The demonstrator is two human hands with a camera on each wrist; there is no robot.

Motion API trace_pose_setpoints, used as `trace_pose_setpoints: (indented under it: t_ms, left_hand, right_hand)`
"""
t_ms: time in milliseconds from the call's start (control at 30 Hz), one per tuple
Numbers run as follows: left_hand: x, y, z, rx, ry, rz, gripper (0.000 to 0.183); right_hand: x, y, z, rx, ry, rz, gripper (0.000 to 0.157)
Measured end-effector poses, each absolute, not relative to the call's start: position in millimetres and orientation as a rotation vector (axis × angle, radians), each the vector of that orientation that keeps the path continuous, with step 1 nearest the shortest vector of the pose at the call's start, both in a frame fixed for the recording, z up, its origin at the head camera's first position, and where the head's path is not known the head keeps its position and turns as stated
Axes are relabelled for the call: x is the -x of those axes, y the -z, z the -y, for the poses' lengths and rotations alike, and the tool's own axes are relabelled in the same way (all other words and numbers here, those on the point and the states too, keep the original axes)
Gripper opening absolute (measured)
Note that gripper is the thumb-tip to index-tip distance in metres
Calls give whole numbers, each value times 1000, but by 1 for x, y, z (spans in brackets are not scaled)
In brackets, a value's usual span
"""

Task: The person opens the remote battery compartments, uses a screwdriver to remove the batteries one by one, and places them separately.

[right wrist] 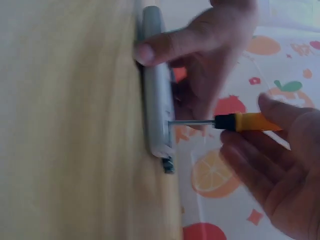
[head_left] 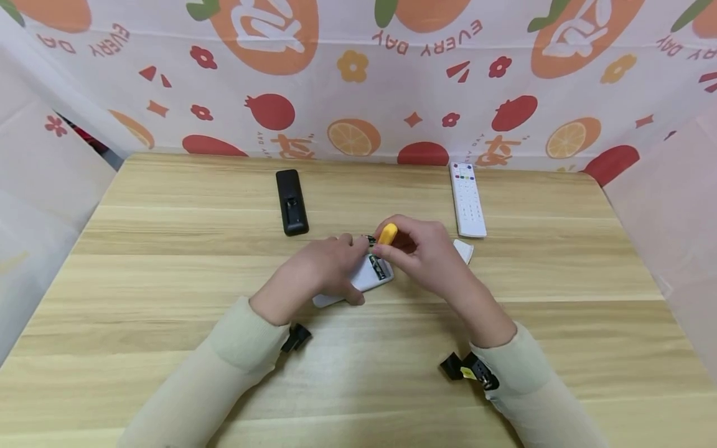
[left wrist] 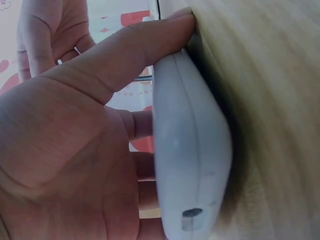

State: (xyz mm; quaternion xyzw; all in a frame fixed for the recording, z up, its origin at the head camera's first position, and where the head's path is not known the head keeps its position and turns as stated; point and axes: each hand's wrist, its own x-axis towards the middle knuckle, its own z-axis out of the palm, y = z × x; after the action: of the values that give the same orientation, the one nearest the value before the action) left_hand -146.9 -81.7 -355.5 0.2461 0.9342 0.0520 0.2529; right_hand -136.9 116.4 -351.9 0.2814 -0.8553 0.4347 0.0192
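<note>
A white remote control [head_left: 364, 278] lies back-up on the table with its battery compartment exposed at the right end. My left hand [head_left: 330, 264] holds it across its width, thumb on the near edge and fingers along the far one. In the left wrist view, the thumb presses the side of the remote's casing [left wrist: 187, 135]. My right hand [head_left: 417, 249] pinches the yellow handle of a screwdriver [right wrist: 257, 121], whose metal shaft meets the compartment end. A dark green battery [head_left: 378, 267] sits in the compartment; another [head_left: 370, 239] shows by the left fingertips.
A black remote control [head_left: 292, 202] lies behind my left hand. A second white remote control [head_left: 468, 200], buttons up, is at the back right. Beside my right wrist is a small white cover [head_left: 463, 250]. A fruit-patterned cloth [head_left: 386, 81] hangs at the table's back edge.
</note>
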Motion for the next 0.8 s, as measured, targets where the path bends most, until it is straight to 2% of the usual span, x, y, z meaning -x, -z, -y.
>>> trace_pose_setpoints:
  t_ms: [133,367,467,667,800]
  left_hand:
    - [146,355,81,-665,-138,-2532,90]
    - [145,354,82,-637,-170,-2498,106]
    - [145,353,84,-634,-213,-2491,99]
    - [145,353,84,-716,-236,-2503,62]
    - [145,353,84,-709,-231,-2494,64]
  right_hand:
    - [134,352,-112,-957,-1276,2649,22]
    - [125,348,-105,-1104,-1063,2620,21]
    - [119,347,-100,-1189,-892,2591,21]
    - [113,348,-94,-1267,-729,2597,15]
    - [113,348,-95,-1262,-708,2603,16]
